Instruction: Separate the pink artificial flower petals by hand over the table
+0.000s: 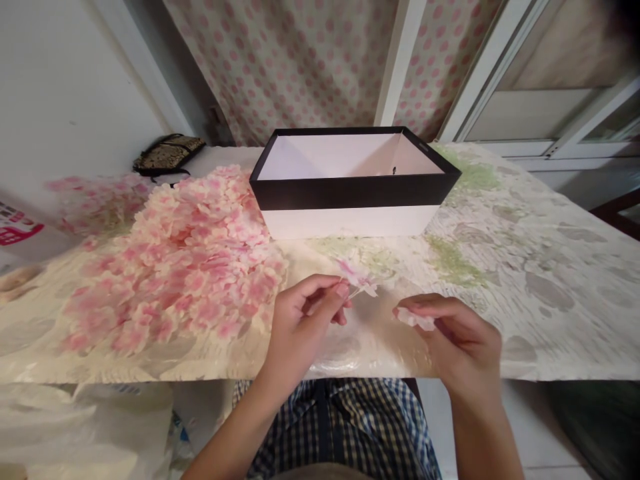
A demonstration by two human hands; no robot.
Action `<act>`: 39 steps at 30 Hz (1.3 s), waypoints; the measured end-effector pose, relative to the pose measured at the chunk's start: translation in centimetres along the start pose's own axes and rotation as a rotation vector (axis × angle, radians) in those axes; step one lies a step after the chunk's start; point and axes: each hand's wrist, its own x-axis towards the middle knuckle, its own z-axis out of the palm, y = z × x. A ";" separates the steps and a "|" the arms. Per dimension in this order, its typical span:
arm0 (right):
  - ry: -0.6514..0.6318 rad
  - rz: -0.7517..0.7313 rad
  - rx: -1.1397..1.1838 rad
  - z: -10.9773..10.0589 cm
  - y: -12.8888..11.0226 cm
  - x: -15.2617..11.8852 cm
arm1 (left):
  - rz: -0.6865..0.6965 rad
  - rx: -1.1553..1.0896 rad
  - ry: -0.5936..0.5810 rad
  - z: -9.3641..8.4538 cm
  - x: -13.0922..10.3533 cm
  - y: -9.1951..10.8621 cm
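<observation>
My left hand [304,327] is closed in a pinch, thumb against forefinger, on a thin pale flower stem [367,289] with small whitish tips pointing right. Just to its right, my right hand [463,343] pinches a white artificial flower petal piece [416,320] with a frilled edge. A gap separates the two hands, both above the front part of the table. Left of my left hand spreads a big heap of pink and cream artificial flower petals [195,257]. My right fingertips are partly hidden behind the petal piece.
A white open box [350,221] with a black rim stands behind my hands. The table wears a flower-patterned plastic cover [540,293]. A dark patterned pouch [169,153] lies at the back left. At the far left edge another person's hand [17,283] partly shows.
</observation>
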 end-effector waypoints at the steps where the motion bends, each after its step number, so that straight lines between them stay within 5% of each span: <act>1: -0.019 0.018 0.087 0.1 -0.1 0.0 | -0.025 -0.028 -0.009 0.1 0.0 0.1; 7: -0.090 0.076 0.424 1.9 -0.9 0.0 | -0.101 -0.065 -0.115 0.3 -0.7 0.0; 16: -0.088 0.196 0.629 3.7 -1.1 0.2 | 0.018 0.116 -0.152 0.7 -1.4 -0.4; 19: -0.074 0.209 0.605 3.6 -1.0 0.2 | 0.061 0.154 -0.071 0.6 -1.9 -0.6; 22: -0.058 0.206 0.554 3.5 -1.1 0.1 | 0.270 0.293 0.040 0.2 -2.9 -0.4; 25: -0.120 0.189 0.588 3.7 -1.4 0.1 | 0.406 0.412 -0.129 0.0 -3.7 -0.1; 29: -0.208 0.122 0.640 3.9 -2.1 -0.1 | 0.300 0.419 -0.360 -0.1 -4.0 0.0; 35: -0.250 -0.005 0.433 1.7 -3.0 -0.3 | 0.424 0.508 -0.317 -0.7 -3.9 0.5; 39: -0.246 -0.084 0.193 -0.2 -3.8 0.1 | 0.379 0.443 -0.300 -1.6 -3.8 1.2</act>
